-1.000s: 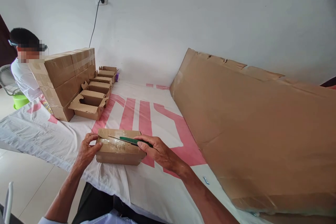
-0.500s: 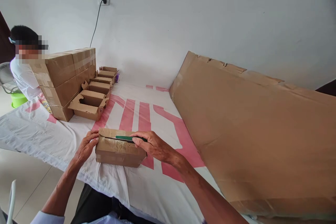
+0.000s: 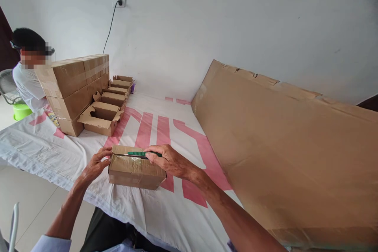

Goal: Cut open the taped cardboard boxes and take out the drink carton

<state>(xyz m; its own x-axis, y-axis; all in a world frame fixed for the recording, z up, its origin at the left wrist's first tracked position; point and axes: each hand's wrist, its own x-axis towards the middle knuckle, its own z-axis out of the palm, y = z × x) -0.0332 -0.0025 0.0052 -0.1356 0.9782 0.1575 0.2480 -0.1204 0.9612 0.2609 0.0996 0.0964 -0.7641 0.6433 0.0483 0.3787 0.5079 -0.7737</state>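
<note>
One pale wall [image 3: 224, 19] backs pink-printed cloth [image 3: 177, 220], left hand [image 3: 96, 165] loosely spread against a carton [image 3: 134, 175], right hand [image 3: 168, 161] gripping a knife [image 3: 136, 153].

One head-worn view, wide field, set above the near edge of the worktop [image 3: 189, 141], facing forward and down. Wall [image 3: 189, 19] at twelve o'clock, farther off. Close in: left hand [image 3: 97, 164] at eight, right hand [image 3: 165, 160] at seven.

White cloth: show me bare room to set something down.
Bare cloth lies between the open boxes and large cardboard, beyond the small box; also between the stacked boxes and left hand. Crowded: among those boxes, and atop the small box, with right hand and green knife.
</note>
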